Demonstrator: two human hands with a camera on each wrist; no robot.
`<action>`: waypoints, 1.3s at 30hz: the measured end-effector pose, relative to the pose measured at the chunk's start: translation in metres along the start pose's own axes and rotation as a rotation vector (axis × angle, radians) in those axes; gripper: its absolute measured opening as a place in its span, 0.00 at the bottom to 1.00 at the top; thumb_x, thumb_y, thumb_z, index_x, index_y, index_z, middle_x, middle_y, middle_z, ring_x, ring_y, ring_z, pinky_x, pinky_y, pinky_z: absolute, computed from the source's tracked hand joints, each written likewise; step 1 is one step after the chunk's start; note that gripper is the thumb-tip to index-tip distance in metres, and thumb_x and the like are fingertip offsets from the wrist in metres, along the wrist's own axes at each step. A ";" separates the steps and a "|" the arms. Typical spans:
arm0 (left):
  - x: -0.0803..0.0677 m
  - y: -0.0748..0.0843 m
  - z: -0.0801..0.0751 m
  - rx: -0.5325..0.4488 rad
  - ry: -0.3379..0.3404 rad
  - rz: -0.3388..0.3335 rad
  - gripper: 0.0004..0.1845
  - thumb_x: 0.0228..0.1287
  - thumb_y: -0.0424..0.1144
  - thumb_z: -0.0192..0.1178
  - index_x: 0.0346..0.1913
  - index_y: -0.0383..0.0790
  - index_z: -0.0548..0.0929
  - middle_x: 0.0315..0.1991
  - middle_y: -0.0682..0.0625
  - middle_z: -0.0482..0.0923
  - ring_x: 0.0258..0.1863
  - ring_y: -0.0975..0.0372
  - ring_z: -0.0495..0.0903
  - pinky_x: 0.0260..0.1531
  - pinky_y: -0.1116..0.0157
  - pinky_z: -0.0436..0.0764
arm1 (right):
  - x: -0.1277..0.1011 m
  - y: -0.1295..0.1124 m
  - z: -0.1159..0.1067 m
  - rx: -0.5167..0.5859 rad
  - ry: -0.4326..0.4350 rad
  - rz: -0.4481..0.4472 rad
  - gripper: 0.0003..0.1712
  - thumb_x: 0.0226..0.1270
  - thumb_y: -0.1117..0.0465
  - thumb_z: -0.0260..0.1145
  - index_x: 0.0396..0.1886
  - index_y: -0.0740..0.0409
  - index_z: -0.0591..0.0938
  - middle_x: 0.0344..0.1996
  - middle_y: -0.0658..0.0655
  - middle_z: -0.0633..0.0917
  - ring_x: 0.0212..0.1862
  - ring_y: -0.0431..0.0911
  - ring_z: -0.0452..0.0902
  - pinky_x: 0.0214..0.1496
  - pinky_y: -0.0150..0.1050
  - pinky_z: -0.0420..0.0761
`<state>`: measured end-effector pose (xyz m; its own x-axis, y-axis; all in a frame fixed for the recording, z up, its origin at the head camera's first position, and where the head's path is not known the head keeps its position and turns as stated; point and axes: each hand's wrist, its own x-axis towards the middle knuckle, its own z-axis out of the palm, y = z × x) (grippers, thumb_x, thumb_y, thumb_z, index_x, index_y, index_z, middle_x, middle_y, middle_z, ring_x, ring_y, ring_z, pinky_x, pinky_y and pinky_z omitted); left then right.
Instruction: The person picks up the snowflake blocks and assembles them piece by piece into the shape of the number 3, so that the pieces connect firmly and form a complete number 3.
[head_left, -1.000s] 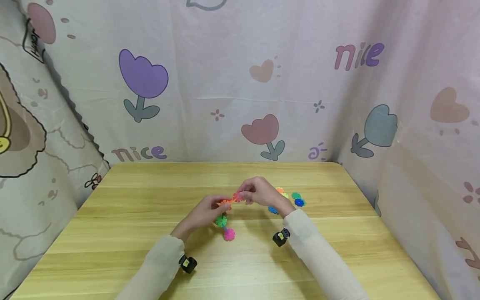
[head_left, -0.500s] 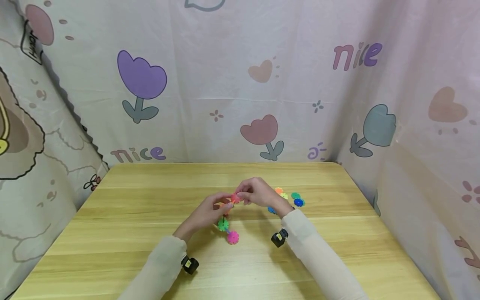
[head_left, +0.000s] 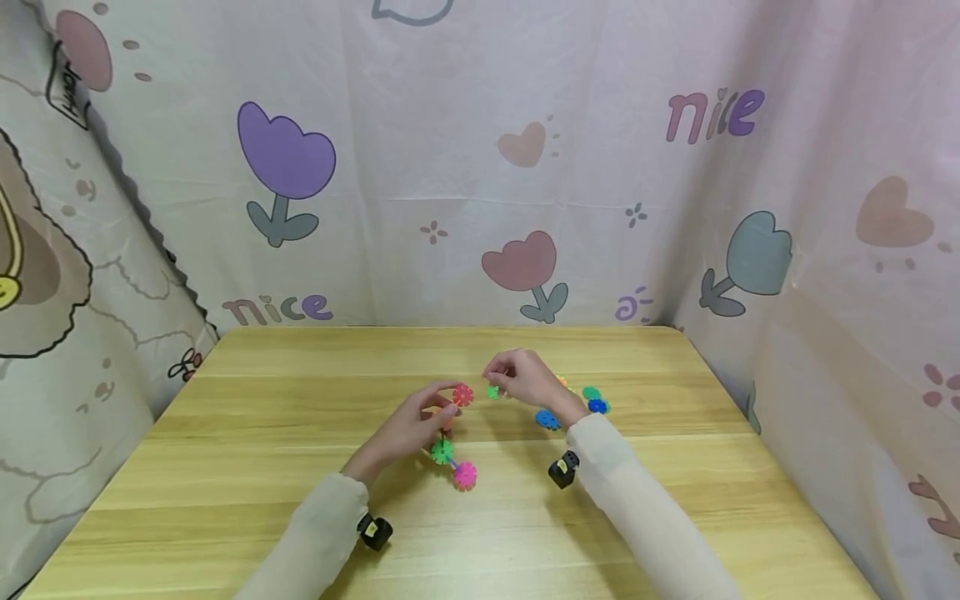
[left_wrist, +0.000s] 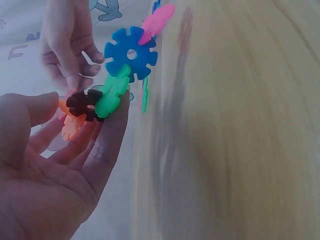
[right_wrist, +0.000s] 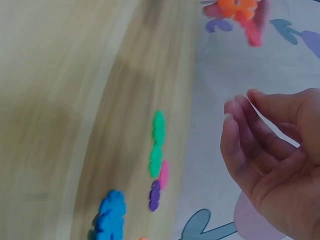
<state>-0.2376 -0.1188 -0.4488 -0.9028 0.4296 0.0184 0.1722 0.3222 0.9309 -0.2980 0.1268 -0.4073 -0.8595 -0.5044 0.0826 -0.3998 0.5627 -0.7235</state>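
Note:
My left hand (head_left: 408, 425) pinches a chain of notched plastic snowflake discs, raised over the table. In the left wrist view the chain runs from a pink disc (left_wrist: 158, 23) through a blue disc (left_wrist: 131, 54), a green disc (left_wrist: 113, 91) and a dark brown disc (left_wrist: 82, 104) to an orange disc (left_wrist: 73, 126). A red-pink disc (head_left: 462, 395) tops its far end, just beyond the left fingertips. My right hand (head_left: 528, 379), apart from the chain, has loosely bent fingers with nothing between them in the right wrist view. A green disc (head_left: 492, 392) shows below its fingertips in the head view.
Loose discs lie on the wooden table (head_left: 262, 467) by the right wrist: a blue disc (head_left: 548, 419), a green disc (head_left: 592, 392) and a dark blue disc (head_left: 597, 406). Pink and purple discs (right_wrist: 154, 196) show too. A patterned curtain (head_left: 405, 250) stands behind the table.
My right hand has let go of the red-pink disc and drawn back slightly to the right. A green disc has come into view below its fingers. The left hand keeps its hold.

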 end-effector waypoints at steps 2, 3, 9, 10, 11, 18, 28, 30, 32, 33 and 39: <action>-0.001 0.000 -0.001 -0.004 -0.005 0.006 0.25 0.82 0.44 0.52 0.77 0.51 0.66 0.59 0.33 0.78 0.42 0.48 0.87 0.34 0.62 0.85 | 0.002 0.003 0.000 -0.045 0.013 0.014 0.09 0.77 0.65 0.63 0.45 0.63 0.88 0.39 0.66 0.88 0.38 0.60 0.85 0.34 0.32 0.82; -0.001 0.000 -0.001 -0.004 -0.006 0.009 0.25 0.82 0.44 0.51 0.77 0.51 0.66 0.60 0.32 0.77 0.42 0.47 0.88 0.35 0.62 0.85 | 0.003 0.004 0.001 -0.071 0.019 0.021 0.08 0.77 0.65 0.63 0.45 0.63 0.88 0.39 0.65 0.89 0.38 0.57 0.85 0.36 0.31 0.82; -0.001 0.000 -0.002 -0.004 -0.012 0.017 0.25 0.82 0.44 0.52 0.77 0.52 0.66 0.62 0.31 0.75 0.42 0.48 0.88 0.32 0.61 0.85 | 0.010 0.018 0.005 -0.175 0.030 0.059 0.06 0.72 0.69 0.66 0.44 0.65 0.88 0.39 0.58 0.89 0.41 0.46 0.82 0.48 0.39 0.85; -0.001 0.000 -0.002 -0.004 -0.012 0.015 0.25 0.82 0.44 0.52 0.77 0.52 0.66 0.63 0.31 0.74 0.41 0.48 0.88 0.32 0.60 0.85 | 0.011 0.021 0.007 -0.187 0.027 0.060 0.06 0.71 0.70 0.67 0.44 0.65 0.88 0.40 0.59 0.89 0.42 0.46 0.83 0.50 0.40 0.86; -0.001 0.000 -0.002 -0.003 -0.011 0.013 0.25 0.81 0.44 0.53 0.77 0.52 0.66 0.63 0.31 0.74 0.41 0.49 0.88 0.31 0.60 0.85 | 0.012 0.024 0.008 -0.199 0.024 0.057 0.06 0.71 0.71 0.67 0.44 0.65 0.88 0.40 0.59 0.89 0.43 0.47 0.83 0.51 0.41 0.86; -0.002 0.000 -0.003 0.001 -0.021 0.004 0.24 0.80 0.44 0.55 0.75 0.52 0.69 0.63 0.33 0.74 0.40 0.52 0.88 0.32 0.60 0.87 | 0.019 0.039 0.016 -0.271 0.010 0.046 0.10 0.65 0.73 0.71 0.45 0.64 0.88 0.45 0.60 0.90 0.49 0.52 0.85 0.56 0.45 0.85; -0.001 -0.002 -0.002 0.023 -0.019 0.001 0.24 0.80 0.44 0.56 0.74 0.48 0.70 0.60 0.34 0.77 0.40 0.55 0.88 0.30 0.62 0.87 | 0.025 0.041 0.023 -0.311 -0.008 0.042 0.11 0.65 0.69 0.74 0.47 0.63 0.88 0.45 0.60 0.89 0.50 0.52 0.84 0.58 0.46 0.85; -0.001 -0.001 -0.001 0.030 -0.014 -0.001 0.24 0.79 0.44 0.57 0.73 0.49 0.72 0.59 0.34 0.78 0.40 0.55 0.87 0.29 0.62 0.87 | 0.026 0.040 0.024 -0.314 -0.013 0.042 0.11 0.64 0.70 0.74 0.46 0.63 0.89 0.44 0.60 0.89 0.49 0.51 0.84 0.57 0.46 0.84; -0.001 -0.001 -0.001 0.031 -0.011 -0.003 0.24 0.79 0.45 0.57 0.73 0.50 0.72 0.59 0.35 0.79 0.41 0.54 0.87 0.29 0.62 0.87 | 0.026 0.040 0.024 -0.319 -0.015 0.041 0.11 0.63 0.70 0.74 0.46 0.63 0.89 0.44 0.60 0.89 0.48 0.51 0.83 0.57 0.46 0.84; -0.001 -0.001 -0.001 0.029 -0.012 -0.002 0.24 0.79 0.45 0.57 0.73 0.49 0.72 0.59 0.35 0.79 0.41 0.54 0.87 0.29 0.61 0.87 | 0.026 0.040 0.025 -0.320 -0.014 0.040 0.11 0.63 0.71 0.74 0.46 0.62 0.89 0.44 0.60 0.88 0.48 0.51 0.83 0.57 0.47 0.84; 0.000 -0.003 0.000 0.013 0.001 -0.028 0.25 0.78 0.46 0.58 0.74 0.55 0.71 0.59 0.37 0.78 0.41 0.55 0.86 0.30 0.61 0.87 | 0.024 0.041 0.024 -0.318 -0.013 0.028 0.09 0.61 0.71 0.75 0.42 0.59 0.90 0.42 0.58 0.88 0.46 0.48 0.81 0.54 0.46 0.84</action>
<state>-0.2380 -0.1199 -0.4510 -0.9077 0.4195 -0.0071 0.1521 0.3448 0.9263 -0.3278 0.1219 -0.4513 -0.8681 -0.4932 0.0558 -0.4576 0.7519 -0.4746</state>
